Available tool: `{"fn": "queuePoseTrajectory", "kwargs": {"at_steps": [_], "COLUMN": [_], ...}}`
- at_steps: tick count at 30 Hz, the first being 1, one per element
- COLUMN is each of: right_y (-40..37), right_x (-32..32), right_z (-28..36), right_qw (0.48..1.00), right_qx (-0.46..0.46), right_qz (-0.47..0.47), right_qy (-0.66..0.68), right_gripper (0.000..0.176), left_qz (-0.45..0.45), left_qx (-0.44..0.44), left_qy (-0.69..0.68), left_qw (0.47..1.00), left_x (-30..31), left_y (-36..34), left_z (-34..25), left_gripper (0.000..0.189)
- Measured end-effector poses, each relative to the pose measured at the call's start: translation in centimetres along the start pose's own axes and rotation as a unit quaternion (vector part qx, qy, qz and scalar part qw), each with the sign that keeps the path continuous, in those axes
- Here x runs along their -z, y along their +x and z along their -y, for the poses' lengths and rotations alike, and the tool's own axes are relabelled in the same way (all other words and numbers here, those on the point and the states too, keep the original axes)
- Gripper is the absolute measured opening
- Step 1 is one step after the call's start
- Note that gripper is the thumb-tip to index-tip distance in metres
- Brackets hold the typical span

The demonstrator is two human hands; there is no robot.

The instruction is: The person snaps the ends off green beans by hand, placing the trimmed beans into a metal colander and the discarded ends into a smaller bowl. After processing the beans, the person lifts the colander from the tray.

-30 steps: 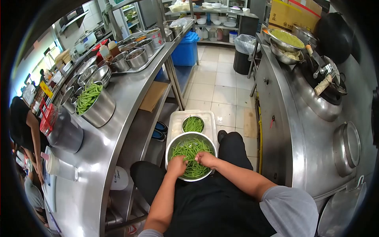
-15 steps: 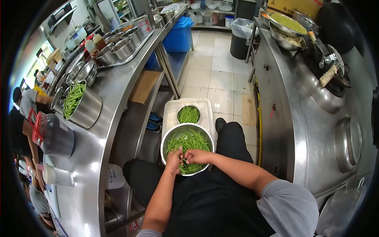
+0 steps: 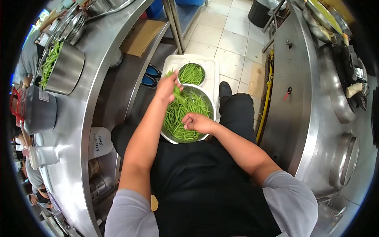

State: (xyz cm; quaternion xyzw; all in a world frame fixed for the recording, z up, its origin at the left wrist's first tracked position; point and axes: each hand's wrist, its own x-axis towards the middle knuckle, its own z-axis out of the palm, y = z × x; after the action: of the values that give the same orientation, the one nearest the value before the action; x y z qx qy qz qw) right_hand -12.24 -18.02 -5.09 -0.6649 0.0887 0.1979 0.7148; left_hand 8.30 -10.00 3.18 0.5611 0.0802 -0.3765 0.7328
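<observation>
A large metal bowl (image 3: 213, 109) full of long green beans (image 3: 194, 103) stands before my knees. Beyond it, a smaller metal bowl (image 3: 205, 77) holds more green beans (image 3: 192, 74). My left hand (image 3: 168, 87) is raised over the left rim of the large bowl, closed around a few green beans that stick out past its fingers. Low over the beans in the large bowl is my right hand (image 3: 197, 122), its fingers curled and pinched; I cannot make out whether a bean is between them.
Beneath the smaller bowl is a white plastic base (image 3: 212, 65). A steel counter (image 3: 96, 47) at left bears a pot (image 3: 68, 69) of green beans and a red-lidded container (image 3: 41, 108). At right runs a steel stove unit (image 3: 282, 79). Blue-lined shoes (image 3: 150, 76) sit under the counter.
My left hand has gone from beside my right hand to the large bowl's far left rim, carrying beans. My right hand stays over the beans. The view has tilted down.
</observation>
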Motion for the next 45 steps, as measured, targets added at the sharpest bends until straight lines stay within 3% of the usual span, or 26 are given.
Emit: {"fn": "queuePoseTrajectory", "kwargs": {"at_steps": [5, 8, 9, 11, 12, 13, 15, 19, 21, 23, 25, 27, 29, 30, 32, 35, 38, 43, 45], "right_y": [0.6, 0.5, 0.3, -0.2, -0.4, -0.4, -0.4, -0.5, -0.4, -0.2, 0.1, 0.2, 0.1, 0.5, 0.4, 1.0, 1.0, 0.8, 1.4], "right_x": [0.3, 0.6, 0.6, 0.8, 0.9, 1.0, 1.3, 1.7, 1.8, 1.8, 1.8, 1.7, 1.8, 1.5, 1.6, 3.7, 2.8, 1.0, 1.0], "right_z": [-1.0, -0.6, -0.6, 0.3, 0.4, 0.6, 0.4, 0.3, 0.8, 1.0, 1.2, 1.6, 2.3, 2.6, 3.2, 3.6, 2.8, 1.6, 1.5], "right_qw": [1.0, 1.0, 0.999, 0.999, 0.999, 1.0, 0.999, 0.999, 0.999, 0.999, 0.998, 0.998, 0.998, 1.0, 0.978, 0.932, 0.932, 0.965, 0.962], "right_qx": [-0.018, -0.021, -0.022, -0.026, -0.022, -0.017, -0.025, -0.024, -0.032, -0.031, -0.029, -0.028, -0.031, 0.015, 0.076, 0.061, 0.025, -0.008, -0.006], "right_qz": [-0.003, 0.0, 0.0, -0.001, 0.002, 0.006, 0.019, 0.021, 0.028, 0.027, 0.032, 0.037, 0.031, 0.007, -0.179, -0.252, -0.262, -0.244, -0.258], "right_qy": [-0.01, -0.023, -0.035, -0.039, -0.027, -0.014, -0.009, 0.007, -0.004, -0.028, -0.035, -0.04, -0.048, -0.015, 0.079, 0.254, 0.248, 0.098, 0.091], "right_gripper": [0.032, 0.034, 0.034, 0.034, 0.034, 0.033, 0.033, 0.035, 0.036, 0.037, 0.036, 0.036, 0.035, 0.033, 0.035, 0.029, 0.025, 0.019, 0.019], "left_qz": [0.025, 0.009, 0.011, 0.035, 0.057, 0.054, 0.039, -0.02, -0.042, -0.009, 0.107, 0.11, 0.024, -0.004, -0.041, -0.105, -0.142, -0.112, -0.123], "left_qx": [-0.041, -0.104, -0.1, -0.107, -0.069, -0.064, -0.215, -0.194, -0.235, -0.258, -0.277, -0.288, -0.257, -0.29, -0.31, -0.334, -0.334, -0.206, -0.127], "left_qy": [0.169, 0.358, 0.358, 0.486, 0.525, 0.524, 0.705, 0.676, 0.638, 0.654, 0.695, 0.69, 0.592, 0.584, 0.566, 0.535, 0.493, 0.626, 0.666], "left_qw": [0.984, 0.928, 0.928, 0.867, 0.846, 0.848, 0.675, 0.711, 0.732, 0.711, 0.655, 0.655, 0.763, 0.758, 0.763, 0.769, 0.791, 0.744, 0.725], "left_x": [-3.5, -4.1, -4.0, -3.7, -3.7, -3.0, -1.9, -1.1, -0.4, 0.5, 2.2, 2.6, 2.6, 2.7, 3.3, 3.4, 4.7, 7.9, 7.1], "left_y": [9.6, 15.4, 17.0, 19.4, 19.6, 20.7, 21.6, 21.6, 21.2, 20.7, 21.1, 20.9, 19.4, 18.8, 17.1, 11.1, 4.0, -3.8, -5.3], "left_z": [-1.3, 0.2, 0.9, 2.0, 1.9, 2.6, 3.5, 2.2, 1.7, 1.6, 2.4, 1.9, 0.6, -0.3, -1.9, -4.0, -3.0, 3.4, 5.0], "left_gripper": [0.021, 0.028, 0.028, 0.032, 0.037, 0.037, 0.04, 0.039, 0.033, 0.031, 0.031, 0.032, 0.029, 0.027, 0.026, 0.024, 0.019, 0.017, 0.027]}}
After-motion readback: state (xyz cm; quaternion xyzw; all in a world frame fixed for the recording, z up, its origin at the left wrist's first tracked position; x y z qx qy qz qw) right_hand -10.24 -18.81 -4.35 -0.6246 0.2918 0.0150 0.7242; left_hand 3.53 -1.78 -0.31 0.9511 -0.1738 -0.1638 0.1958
